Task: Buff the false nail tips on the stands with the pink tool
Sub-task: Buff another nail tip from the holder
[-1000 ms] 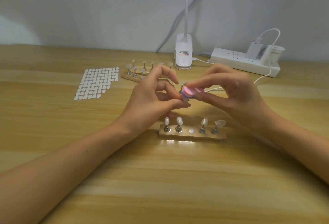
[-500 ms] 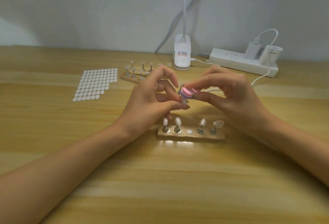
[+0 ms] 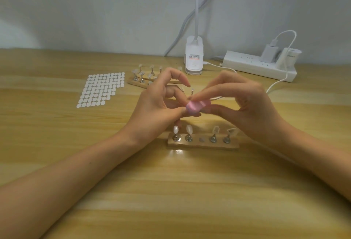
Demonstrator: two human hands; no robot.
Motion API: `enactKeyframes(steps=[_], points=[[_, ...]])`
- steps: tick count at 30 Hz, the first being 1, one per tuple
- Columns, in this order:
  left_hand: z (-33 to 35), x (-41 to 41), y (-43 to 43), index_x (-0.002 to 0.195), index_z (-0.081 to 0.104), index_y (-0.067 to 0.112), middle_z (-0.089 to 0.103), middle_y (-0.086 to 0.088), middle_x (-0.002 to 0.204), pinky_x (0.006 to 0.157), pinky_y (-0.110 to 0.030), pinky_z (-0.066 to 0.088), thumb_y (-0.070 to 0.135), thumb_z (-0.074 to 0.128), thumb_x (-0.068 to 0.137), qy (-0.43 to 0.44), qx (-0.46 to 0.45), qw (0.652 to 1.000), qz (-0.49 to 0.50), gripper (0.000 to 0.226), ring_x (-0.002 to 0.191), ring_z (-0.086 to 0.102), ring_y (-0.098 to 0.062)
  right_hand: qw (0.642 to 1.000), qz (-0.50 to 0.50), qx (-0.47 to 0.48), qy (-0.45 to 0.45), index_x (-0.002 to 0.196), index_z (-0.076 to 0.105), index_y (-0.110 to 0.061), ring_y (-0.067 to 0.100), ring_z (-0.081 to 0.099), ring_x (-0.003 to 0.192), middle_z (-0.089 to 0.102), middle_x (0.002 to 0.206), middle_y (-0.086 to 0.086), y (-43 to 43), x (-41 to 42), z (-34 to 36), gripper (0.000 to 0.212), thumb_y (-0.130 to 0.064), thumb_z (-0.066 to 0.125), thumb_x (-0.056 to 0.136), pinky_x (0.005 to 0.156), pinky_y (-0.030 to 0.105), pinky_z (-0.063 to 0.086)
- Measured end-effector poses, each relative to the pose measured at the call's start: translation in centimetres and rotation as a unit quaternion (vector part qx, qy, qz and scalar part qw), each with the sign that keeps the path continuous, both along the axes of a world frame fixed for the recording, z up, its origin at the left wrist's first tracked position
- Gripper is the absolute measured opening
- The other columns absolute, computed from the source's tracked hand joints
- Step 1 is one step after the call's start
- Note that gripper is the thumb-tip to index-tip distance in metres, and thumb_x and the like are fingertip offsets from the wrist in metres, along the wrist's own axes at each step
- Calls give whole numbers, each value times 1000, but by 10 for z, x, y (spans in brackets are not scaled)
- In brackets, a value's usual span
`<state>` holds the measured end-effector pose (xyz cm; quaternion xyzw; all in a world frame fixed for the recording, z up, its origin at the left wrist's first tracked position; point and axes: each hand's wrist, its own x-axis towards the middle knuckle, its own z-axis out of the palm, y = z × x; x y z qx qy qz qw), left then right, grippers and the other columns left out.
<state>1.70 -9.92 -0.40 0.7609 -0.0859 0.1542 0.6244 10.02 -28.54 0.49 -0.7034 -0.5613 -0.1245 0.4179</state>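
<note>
Two bare arms meet mid-frame: the left forearm (image 3: pixel 62 179) enters from the lower left corner, the right forearm (image 3: pixel 313 162) from the right edge. The right hand (image 3: pixel 247 105) pinches a small pink rectangular buffing block (image 3: pixel 196 106) between thumb and forefinger, its other fingers curled under. Facing it, the left hand (image 3: pixel 155 105) arches its index finger high while its thumb tip touches the block's near end, pinching a slim pale-tipped peg (image 3: pixel 192 92), mostly hidden.

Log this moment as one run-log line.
phase: buffing | right hand: pinches pink tool | left hand: holds tip peg at tool | near stand: four tips, middle slot empty
</note>
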Motion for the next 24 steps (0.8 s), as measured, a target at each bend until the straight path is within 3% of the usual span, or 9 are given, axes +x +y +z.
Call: enactKeyframes(steps=[5,9,12,16,20,24], points=[[0,0,0,106,51,20,69,0,69,46,-21,49,7,84,76,12,-11,1000,-1,46,74,77,-28,999,-26,14,13,107,75,-11,22,66,85,67,91,13,-3,2,3,24,-18,75,84,77,42,55],[0,1,0,106,51,20,69,-1,69,45,-23,48,11,84,77,14,-6,1000,5,45,63,73,-20,1000,-4,-9,-21,104,76,-12,20,66,85,67,90,9,1,-1,0,21,-16,76,84,76,39,54],[0,0,0,106,52,18,71,-4,71,48,-20,49,5,86,74,11,4,1000,13,49,70,75,-30,999,-44,17,16,105,76,-14,15,65,84,65,89,7,-4,5,3,23,-21,75,84,78,35,55],[-1,-1,-1,104,53,18,71,-3,70,51,-18,50,-2,85,74,4,10,1000,4,49,67,75,-22,999,-38,13,6,105,74,-21,17,65,84,64,89,6,-5,6,0,21,-26,74,85,79,32,53],[0,-1,-1,107,51,15,73,-7,74,49,-22,51,-1,84,75,1,16,1000,13,48,70,75,-23,995,-61,26,75,105,74,-24,20,67,90,70,95,2,-7,8,-1,21,-29,72,85,80,44,56],[1,-2,-2,108,50,15,72,-4,71,52,-14,50,0,82,78,1,8,1000,13,46,75,78,-22,1000,-13,2,26,108,74,-16,21,66,89,66,94,6,-2,3,-1,23,-24,72,86,80,39,55]])
